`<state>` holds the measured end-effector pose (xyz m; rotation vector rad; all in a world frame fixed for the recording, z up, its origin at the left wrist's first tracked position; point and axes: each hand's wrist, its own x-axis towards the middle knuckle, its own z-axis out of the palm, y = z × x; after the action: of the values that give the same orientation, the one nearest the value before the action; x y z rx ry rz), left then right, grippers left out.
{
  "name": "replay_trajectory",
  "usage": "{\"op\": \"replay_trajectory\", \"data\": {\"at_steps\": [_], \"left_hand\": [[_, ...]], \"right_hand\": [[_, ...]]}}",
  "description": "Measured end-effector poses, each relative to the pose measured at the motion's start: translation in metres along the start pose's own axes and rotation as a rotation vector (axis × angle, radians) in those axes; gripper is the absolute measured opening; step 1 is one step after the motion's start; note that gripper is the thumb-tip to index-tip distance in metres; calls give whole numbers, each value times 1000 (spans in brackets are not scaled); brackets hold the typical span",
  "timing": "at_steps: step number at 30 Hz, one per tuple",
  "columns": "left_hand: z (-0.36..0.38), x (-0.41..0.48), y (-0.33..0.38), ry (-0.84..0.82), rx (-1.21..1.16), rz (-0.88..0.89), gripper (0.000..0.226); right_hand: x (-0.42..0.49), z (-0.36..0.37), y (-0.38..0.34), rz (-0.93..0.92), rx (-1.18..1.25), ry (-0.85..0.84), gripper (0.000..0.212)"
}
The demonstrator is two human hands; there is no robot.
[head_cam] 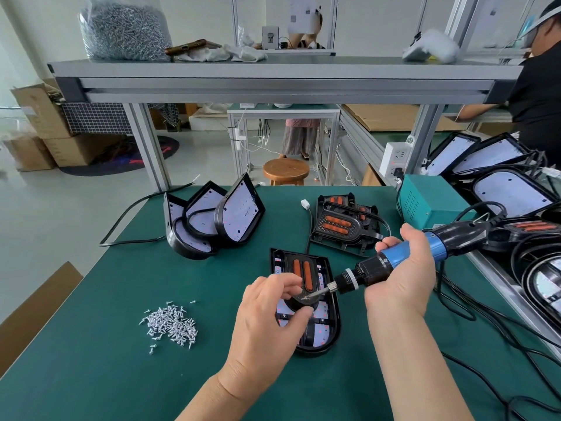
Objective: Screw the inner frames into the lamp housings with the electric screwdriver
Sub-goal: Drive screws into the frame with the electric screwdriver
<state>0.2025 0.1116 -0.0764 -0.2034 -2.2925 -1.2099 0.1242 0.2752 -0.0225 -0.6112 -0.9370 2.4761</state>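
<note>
Head view, bench and room: green mat (121, 375) covers my table; grey shelf (273, 74) on aluminium posts spans the far edge, with a clear bag of screws (124, 28) at its left end. Beyond it are a pale floor, cartons (45, 126) at left, a round wooden stool (286, 171) at centre and a second person (540, 95) in black at far right. On the mat: loose screws (171, 325) in a heap at near left; three spare housings (212, 220) leaning together at far left; spare frames (343, 226) stacked at far centre; a teal box (431, 202) at far right, black cables trailing from that side. Work piece: housing (332, 326) lies flat at centre, open side up, with the frame (302, 275) seated inside it, two orange strips showing. My left hand (267, 317) covers the frame's near end, thumb and curled fingers pinching its dark rounded tip. My right hand (403, 275) is wrapped round the blue grip of the screwdriver (364, 273), which slants down to the left. Its bit tip meets the frame just beside my left fingertips (293, 288). A screw at the tip is too small to make out.
</note>
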Motion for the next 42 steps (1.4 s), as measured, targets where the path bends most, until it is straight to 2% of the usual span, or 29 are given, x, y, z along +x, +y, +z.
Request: {"op": "replay_trajectory", "data": {"at_steps": [4, 6, 8, 11, 14, 23, 30, 34, 38, 42], "left_hand": [[-3, 6, -12, 80, -57, -177, 33], [-3, 16, -22, 76, -107, -384, 34], [1, 31, -34, -64, -126, -593, 44], [10, 50, -42, -263, -108, -723, 56], [20, 63, -44, -314, -93, -745, 65], [25, 67, -52, -342, -146, -788, 61], [25, 66, -52, -338, -165, -795, 66], [24, 66, -50, -341, -153, -793, 63], [24, 66, -47, -347, -138, -798, 74], [23, 66, -47, -349, -140, -797, 66]], "right_hand": [[8, 7, 0, -36, 7, -9, 22], [12, 16, 1, -74, 4, -35, 19], [15, 29, 3, -128, 2, -75, 16], [20, 53, 11, -215, -24, -161, 15], [24, 74, 20, -272, -53, -246, 19], [37, 107, 57, -284, -181, -422, 19], [39, 112, 70, -259, -198, -471, 29], [39, 111, 73, -272, -216, -474, 27], [39, 110, 73, -290, -235, -488, 25], [39, 110, 73, -289, -237, -488, 22]]}}
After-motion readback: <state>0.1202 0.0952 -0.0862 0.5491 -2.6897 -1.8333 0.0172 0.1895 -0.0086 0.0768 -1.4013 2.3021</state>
